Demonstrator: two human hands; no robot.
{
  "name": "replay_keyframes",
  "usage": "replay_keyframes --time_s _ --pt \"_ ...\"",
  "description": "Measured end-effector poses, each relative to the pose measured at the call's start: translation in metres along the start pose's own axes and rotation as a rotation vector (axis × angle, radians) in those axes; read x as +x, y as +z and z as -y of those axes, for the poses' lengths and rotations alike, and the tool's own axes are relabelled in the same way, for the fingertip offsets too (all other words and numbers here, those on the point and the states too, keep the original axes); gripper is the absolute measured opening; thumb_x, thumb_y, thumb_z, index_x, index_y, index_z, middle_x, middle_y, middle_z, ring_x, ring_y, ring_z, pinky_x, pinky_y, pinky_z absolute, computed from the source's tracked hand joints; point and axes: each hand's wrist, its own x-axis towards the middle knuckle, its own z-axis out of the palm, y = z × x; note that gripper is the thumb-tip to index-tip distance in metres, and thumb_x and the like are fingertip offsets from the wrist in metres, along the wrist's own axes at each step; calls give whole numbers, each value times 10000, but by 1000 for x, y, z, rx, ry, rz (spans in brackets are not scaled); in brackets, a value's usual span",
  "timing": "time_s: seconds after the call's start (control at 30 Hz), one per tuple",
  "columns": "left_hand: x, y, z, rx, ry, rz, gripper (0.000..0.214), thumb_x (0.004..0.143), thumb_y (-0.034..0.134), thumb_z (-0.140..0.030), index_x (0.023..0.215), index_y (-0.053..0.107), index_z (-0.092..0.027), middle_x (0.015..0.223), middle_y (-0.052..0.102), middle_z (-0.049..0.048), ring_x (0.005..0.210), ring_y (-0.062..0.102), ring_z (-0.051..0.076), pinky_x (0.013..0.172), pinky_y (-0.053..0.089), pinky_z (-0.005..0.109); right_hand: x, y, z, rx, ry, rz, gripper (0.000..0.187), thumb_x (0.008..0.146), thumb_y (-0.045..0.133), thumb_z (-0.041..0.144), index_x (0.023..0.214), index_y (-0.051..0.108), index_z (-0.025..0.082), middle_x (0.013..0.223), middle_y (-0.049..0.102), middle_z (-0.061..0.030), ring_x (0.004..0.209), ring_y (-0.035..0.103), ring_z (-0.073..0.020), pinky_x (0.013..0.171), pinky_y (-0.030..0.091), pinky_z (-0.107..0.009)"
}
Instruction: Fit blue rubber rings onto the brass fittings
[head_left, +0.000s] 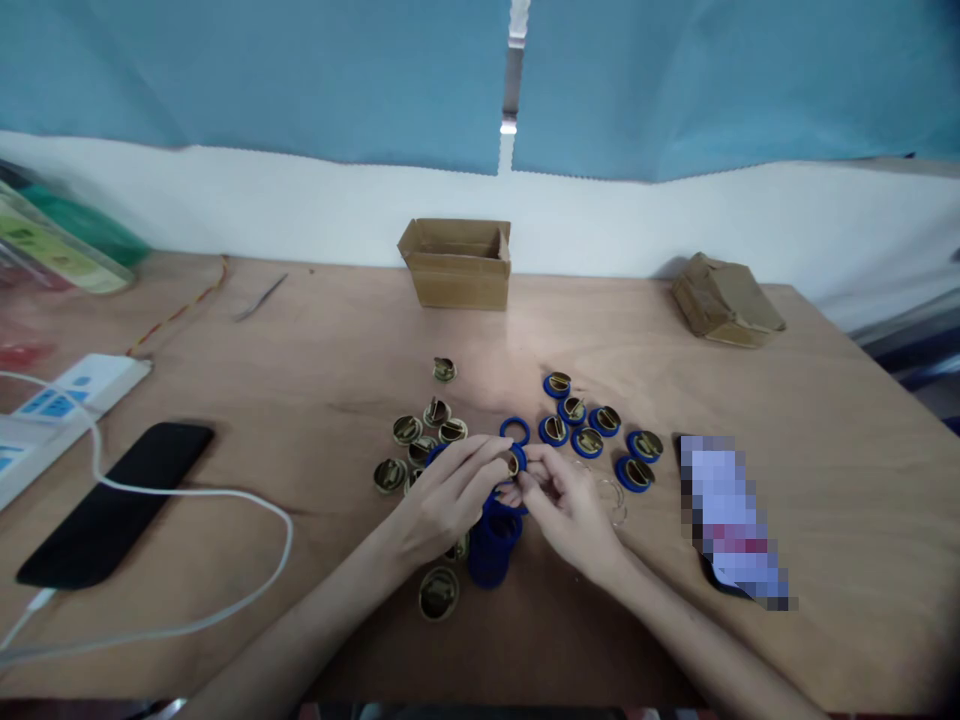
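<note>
My left hand (444,498) and my right hand (566,505) meet at the table's middle, fingers pinched together on a small brass disc with a blue ring (514,462). Left of them lie several loose brass discs (407,430). A lone blue ring (514,431) lies just beyond my fingers. To the right sit several brass discs fitted in blue rings (587,442). A stack of blue rings (492,545) stands under my hands, and one brass disc (439,592) lies near my left wrist.
An open cardboard box (457,263) stands at the back, a flattened box (726,300) back right. A black phone (116,503) with a white cable (225,497) and a power strip (52,410) lie left. A blurred phone (731,520) lies right. Tweezers (259,297) lie back left.
</note>
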Motion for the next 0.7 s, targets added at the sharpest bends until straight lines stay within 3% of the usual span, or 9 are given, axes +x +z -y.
replay_keyframes --time_s 0.13,0.27,0.37,0.5,0.7 --pt "6 3 -4 -170 -157 -62 243 974 451 -6 1082 603 -164 1095 751 102 1133 687 194 1011 577 330 5 -2 -1 105 92 -30 93 923 578 306 944 590 216 732 727 2 652 737 -172 670 627 -306" --pt "13 3 -7 -383 -550 -81 293 986 545 -147 1275 575 -183 1230 718 107 1111 708 191 969 593 320 10 -9 3 176 111 -85 190 916 609 392 979 594 214 725 735 -3 619 734 -182 650 630 -323" --pt "18 2 -6 -638 -783 -13 245 998 545 -251 1220 630 -190 1135 750 77 1020 735 177 900 603 285 12 -13 10 207 77 -88 218 923 612 423 978 590 213 739 739 -8 614 730 -174 651 626 -316" --pt "22 1 -4 -865 -897 51 199 957 599 -306 1058 706 -172 1015 774 62 930 742 182 856 594 282 13 -14 14 222 49 -57 222 929 616 421 1004 587 214 743 733 -1 601 724 -162 628 612 -297" --pt "18 1 -1 -936 -938 92 216 919 640 -320 1035 720 -156 981 775 76 883 722 195 796 565 286 11 -12 11 203 22 -59 214 940 605 421 1014 590 220 737 720 7 589 716 -157 616 605 -294"
